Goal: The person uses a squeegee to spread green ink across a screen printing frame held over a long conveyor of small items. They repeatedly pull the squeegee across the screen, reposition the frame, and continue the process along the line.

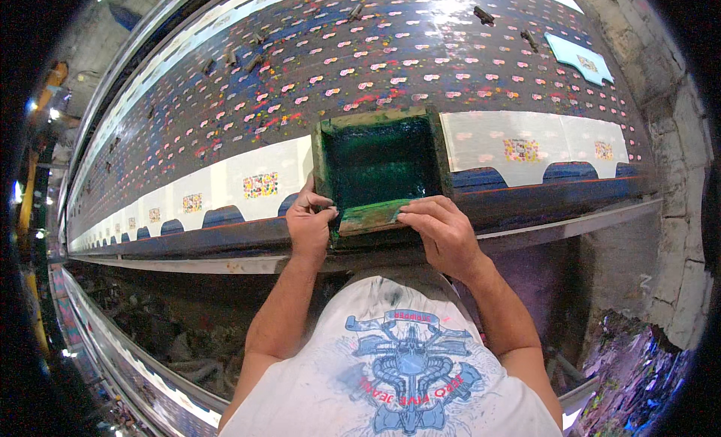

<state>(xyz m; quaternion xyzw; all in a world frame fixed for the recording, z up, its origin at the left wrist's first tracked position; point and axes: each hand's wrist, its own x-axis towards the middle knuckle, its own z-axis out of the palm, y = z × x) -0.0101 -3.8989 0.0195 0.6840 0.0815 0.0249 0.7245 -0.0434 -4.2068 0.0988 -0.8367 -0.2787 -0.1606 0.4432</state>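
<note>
"Holding the green-inked frame (318,155) level by the table's (300,65) near edge seems wise."
"Hands?"
"Left hand (309,225) grips its near-left corner; right hand (444,228) pinches the wooden bar (368,218)."
"Around it?"
"White cloth pieces (488,129), both sides."

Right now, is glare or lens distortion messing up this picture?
Somewhat, in the head view: white glare washes out part of the far table; straight edges bow within a black-rimmed circle; the wooden frame's inside is dark with small glints; left hand and right hand look fairly clear.
</note>
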